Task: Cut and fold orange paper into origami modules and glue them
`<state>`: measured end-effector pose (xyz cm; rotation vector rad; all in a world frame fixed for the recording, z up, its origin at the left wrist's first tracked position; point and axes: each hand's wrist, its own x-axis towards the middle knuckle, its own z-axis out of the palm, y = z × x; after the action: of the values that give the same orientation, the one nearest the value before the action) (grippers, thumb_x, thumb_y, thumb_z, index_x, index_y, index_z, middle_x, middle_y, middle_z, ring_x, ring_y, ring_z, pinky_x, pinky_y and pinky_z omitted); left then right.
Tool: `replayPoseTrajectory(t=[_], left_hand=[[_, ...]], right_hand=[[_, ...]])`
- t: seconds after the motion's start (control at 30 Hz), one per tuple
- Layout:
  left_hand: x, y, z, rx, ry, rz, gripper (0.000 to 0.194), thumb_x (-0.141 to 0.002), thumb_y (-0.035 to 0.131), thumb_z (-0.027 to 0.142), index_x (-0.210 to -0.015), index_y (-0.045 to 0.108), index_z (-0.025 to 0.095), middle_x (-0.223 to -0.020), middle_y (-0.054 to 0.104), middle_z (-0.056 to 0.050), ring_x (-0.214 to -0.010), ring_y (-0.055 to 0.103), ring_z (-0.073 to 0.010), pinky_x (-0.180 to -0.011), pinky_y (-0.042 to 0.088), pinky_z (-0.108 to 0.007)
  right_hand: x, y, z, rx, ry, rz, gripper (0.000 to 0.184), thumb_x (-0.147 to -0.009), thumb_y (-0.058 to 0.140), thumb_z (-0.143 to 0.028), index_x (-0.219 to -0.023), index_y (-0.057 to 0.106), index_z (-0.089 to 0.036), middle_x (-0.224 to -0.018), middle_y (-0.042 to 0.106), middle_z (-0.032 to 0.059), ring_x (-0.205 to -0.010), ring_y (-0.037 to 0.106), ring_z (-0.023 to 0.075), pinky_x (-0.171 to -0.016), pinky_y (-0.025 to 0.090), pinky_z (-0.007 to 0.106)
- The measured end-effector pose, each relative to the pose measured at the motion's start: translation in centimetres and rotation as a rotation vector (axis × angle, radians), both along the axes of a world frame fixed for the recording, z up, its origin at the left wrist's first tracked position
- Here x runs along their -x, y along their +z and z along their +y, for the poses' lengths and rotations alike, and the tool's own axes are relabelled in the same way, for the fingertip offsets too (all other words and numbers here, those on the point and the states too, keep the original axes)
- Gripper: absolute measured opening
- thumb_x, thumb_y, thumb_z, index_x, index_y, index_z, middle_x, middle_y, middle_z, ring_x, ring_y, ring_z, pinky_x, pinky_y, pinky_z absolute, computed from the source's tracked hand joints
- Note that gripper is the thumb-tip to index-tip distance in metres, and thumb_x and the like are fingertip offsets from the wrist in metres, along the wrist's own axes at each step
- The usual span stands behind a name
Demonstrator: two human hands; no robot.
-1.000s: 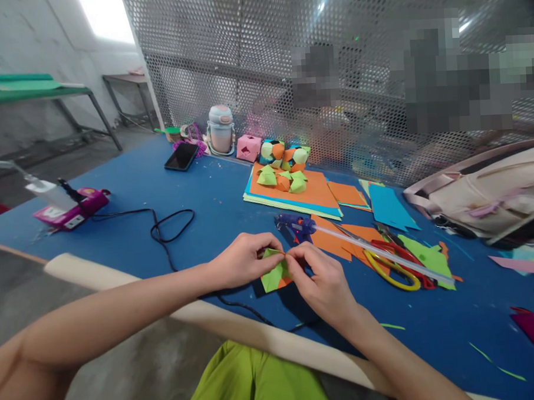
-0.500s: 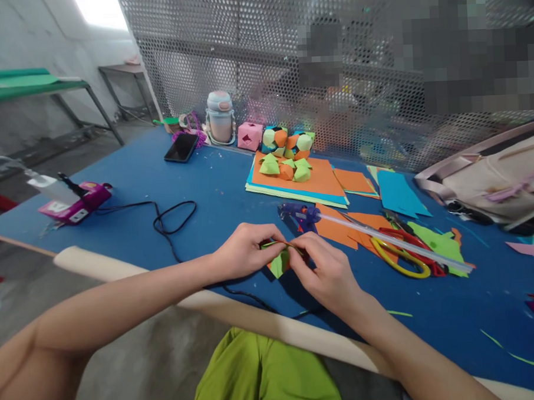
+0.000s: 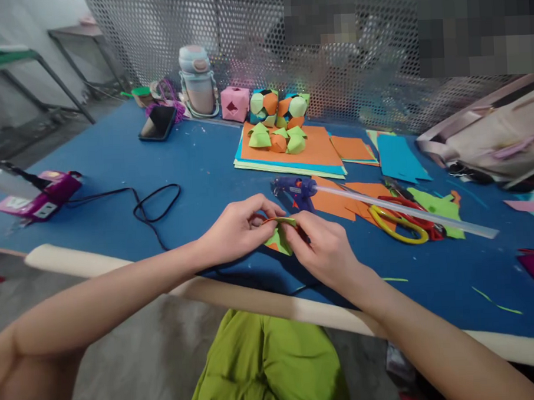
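Observation:
Between my two hands is a small folded paper piece (image 3: pixel 279 239), light green and orange, held just above the blue table near its front edge. My left hand (image 3: pixel 237 231) pinches its left side, fingers closed. On the other side my right hand (image 3: pixel 324 239) grips the upper right edge between thumb and fingers. Part of the paper is hidden behind the fingers. Just beyond my right hand lies a dark blue glue gun (image 3: pixel 296 188) with a long clear glue stick (image 3: pixel 409 210) out of its back. Orange paper pieces (image 3: pixel 331 202) lie beneath the stick.
Yellow-handled scissors (image 3: pixel 398 225) and a red-handled tool (image 3: pixel 427 219) lie right. Folded green and orange pieces (image 3: pixel 277 142) rest on a paper stack (image 3: pixel 322 147). Behind stand paper balls (image 3: pixel 296 107), a pink paper box (image 3: pixel 235 105) and a bottle (image 3: pixel 199 85). A black cord (image 3: pixel 138 205) runs left.
The view has shifted, so the table things sit higher in the picture. My hands still hold the folded paper; it has turned slightly, showing more of its green upper edge.

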<state>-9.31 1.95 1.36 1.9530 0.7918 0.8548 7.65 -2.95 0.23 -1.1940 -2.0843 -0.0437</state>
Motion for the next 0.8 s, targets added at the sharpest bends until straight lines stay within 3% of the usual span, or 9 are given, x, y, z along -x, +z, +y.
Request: replayPoseTrajectory(t=[0.13,0.23,0.33,0.53,0.67,0.8], left_hand=[[0.27,-0.3,0.16,-0.096,0.005,0.123,0.013,-0.082,0.049,0.021,-0.081,0.06,0.014,-0.063,0.06,0.003,-0.054,0.047,-0.0059,-0.05,0.036,-0.016],[0.34,-0.48,0.35,-0.127,0.037,0.136,0.013,-0.081,0.05,0.019,-0.076,0.061,0.014,-0.062,0.058,0.003,-0.055,0.047,-0.006,-0.052,0.036,-0.017],[0.22,-0.45,0.46,-0.062,0.078,0.092,0.012,-0.081,0.053,0.021,-0.074,0.06,0.014,-0.063,0.058,0.003,-0.056,0.048,-0.0061,-0.052,0.037,-0.016],[0.01,-0.22,0.59,0.113,-0.019,0.039,0.022,-0.081,0.053,0.026,-0.096,0.063,0.012,-0.084,0.068,-0.003,-0.072,0.06,-0.0115,-0.063,0.047,-0.019],[0.14,-0.29,0.82,0.075,-0.066,0.085,0.026,-0.085,0.049,0.026,-0.099,0.069,0.015,-0.096,0.071,-0.003,-0.089,0.064,-0.0153,-0.081,0.048,-0.023],[0.2,-0.44,0.99,0.073,-0.044,0.055,0.027,-0.086,0.05,0.03,-0.099,0.071,0.018,-0.099,0.072,-0.002,-0.094,0.064,-0.0166,-0.086,0.047,-0.024]], right_hand=[[-0.19,-0.03,0.08,0.005,0.028,-0.046,0.025,-0.091,0.043,-0.017,-0.07,0.054,-0.017,-0.059,0.052,0.0003,-0.052,0.049,0.0119,-0.052,0.036,0.024],[-0.26,-0.14,0.28,0.006,0.03,-0.033,0.023,-0.091,0.044,-0.018,-0.072,0.056,-0.017,-0.06,0.053,0.0006,-0.053,0.05,0.012,-0.053,0.037,0.024],[-0.27,-0.19,0.46,-0.016,0.016,-0.014,0.018,-0.091,0.047,-0.02,-0.078,0.058,-0.015,-0.064,0.058,0.0022,-0.057,0.054,0.0126,-0.055,0.038,0.024],[-0.41,-0.22,0.53,-0.014,0.035,-0.045,0.023,-0.093,0.043,-0.018,-0.078,0.06,-0.015,-0.063,0.061,0.0024,-0.055,0.055,0.0123,-0.054,0.038,0.024],[-0.43,-0.36,0.54,0.046,-0.002,-0.017,0.022,-0.092,0.045,-0.024,-0.081,0.06,-0.014,-0.069,0.064,0.0049,-0.062,0.059,0.0142,-0.058,0.041,0.024],[-0.4,-0.4,0.55,0.061,-0.04,0.002,0.024,-0.093,0.043,-0.027,-0.078,0.059,-0.016,-0.068,0.063,0.0039,-0.06,0.058,0.0137,-0.057,0.04,0.024]])
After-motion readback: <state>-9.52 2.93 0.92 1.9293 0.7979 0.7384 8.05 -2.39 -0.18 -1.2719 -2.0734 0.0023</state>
